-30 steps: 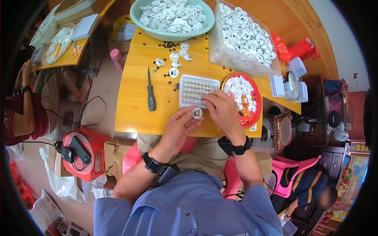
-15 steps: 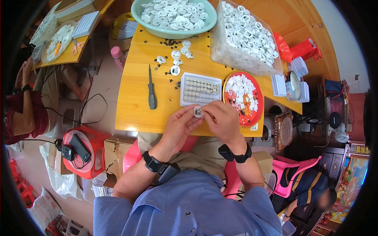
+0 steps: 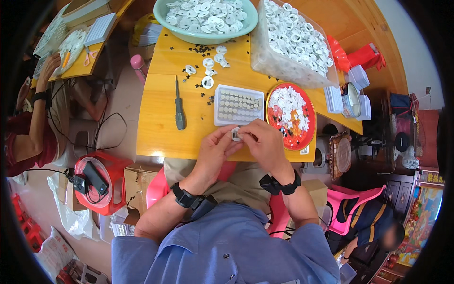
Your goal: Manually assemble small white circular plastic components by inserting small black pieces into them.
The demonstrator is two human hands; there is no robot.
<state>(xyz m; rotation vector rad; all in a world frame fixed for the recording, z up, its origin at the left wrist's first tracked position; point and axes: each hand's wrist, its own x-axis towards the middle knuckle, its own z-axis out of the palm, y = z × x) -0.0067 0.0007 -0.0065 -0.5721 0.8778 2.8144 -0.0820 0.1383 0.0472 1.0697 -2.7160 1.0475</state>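
From here, the left hand pinches a small round white plastic part near the whitish rectangular plastic tray, while the right hand bends its fingers against this part, their grip unclear to me, probably a fitting step needing steady pressure next.

The disc is white, the table yellow-orange, the plate red
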